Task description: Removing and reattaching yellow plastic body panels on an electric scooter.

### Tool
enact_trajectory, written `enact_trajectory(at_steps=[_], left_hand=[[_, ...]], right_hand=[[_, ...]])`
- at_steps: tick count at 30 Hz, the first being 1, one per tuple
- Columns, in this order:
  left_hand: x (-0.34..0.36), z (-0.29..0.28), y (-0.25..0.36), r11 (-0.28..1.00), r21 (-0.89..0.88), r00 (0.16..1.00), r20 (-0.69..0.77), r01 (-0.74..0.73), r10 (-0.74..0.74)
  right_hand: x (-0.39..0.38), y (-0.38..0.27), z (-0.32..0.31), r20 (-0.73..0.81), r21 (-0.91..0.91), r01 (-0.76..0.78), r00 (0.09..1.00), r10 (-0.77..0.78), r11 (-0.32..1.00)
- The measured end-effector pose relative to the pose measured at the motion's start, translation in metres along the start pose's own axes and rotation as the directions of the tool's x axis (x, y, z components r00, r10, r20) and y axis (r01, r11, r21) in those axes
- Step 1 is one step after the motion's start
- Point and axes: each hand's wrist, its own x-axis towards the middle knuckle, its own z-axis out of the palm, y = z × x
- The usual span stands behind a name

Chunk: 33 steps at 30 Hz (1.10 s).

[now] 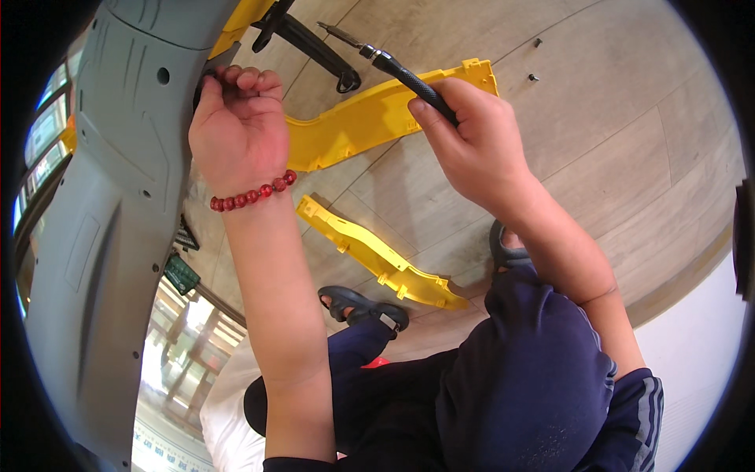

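Observation:
My right hand [480,134] grips a screwdriver [409,77] by its black knurled handle, its metal tip pointing up and left, clear of any screw. Palm up, my left hand [240,118] has its fingers curled at the edge of a long grey body panel [118,197]. Thumb and forefinger close by a small dark part [206,76] there, mostly hidden, so what they hold cannot be made out. A red bead bracelet [253,197] circles the left wrist. Beyond the hands a black metal bar [314,49] sticks out from a yellow part [240,27] on the grey body.
A large yellow plastic panel [354,126] lies on the wood-look floor behind my hands. A narrower yellow panel [377,256] lies nearer, between my arms. Two small screws, one dark [538,42] and one shinier [533,77], lie at the far right. A green case [182,273] stands beside the grey body.

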Motion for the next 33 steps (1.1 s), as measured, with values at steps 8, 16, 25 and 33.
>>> enact_trajectory(at_steps=[8, 16, 25, 33], left_hand=[[-0.003, 0.003, 0.009, 0.938, -0.227, 0.957, 0.190, 0.262, -0.221], [0.003, -0.002, 0.009, 0.977, -0.133, 0.977, 0.155, 0.169, -0.148], [-0.007, 0.004, 0.005, 0.977, -0.118, 0.980, 0.110, 0.175, -0.163], [0.003, -0.006, 0.011, 0.872, -0.341, 0.910, 0.343, 0.353, -0.234]], right_hand=[[-0.004, 0.001, -0.002, 0.035, 0.030, -0.059, 0.998, 0.058, 0.998], [-0.008, 0.010, -0.004, 0.034, -0.024, 0.029, 0.999, -0.028, 0.999], [-0.012, 0.019, -0.014, 0.063, -0.063, -0.084, 0.994, 0.088, 0.995], [-0.009, 0.015, -0.014, 0.078, -0.066, -0.093, 0.992, 0.098, 0.993]])
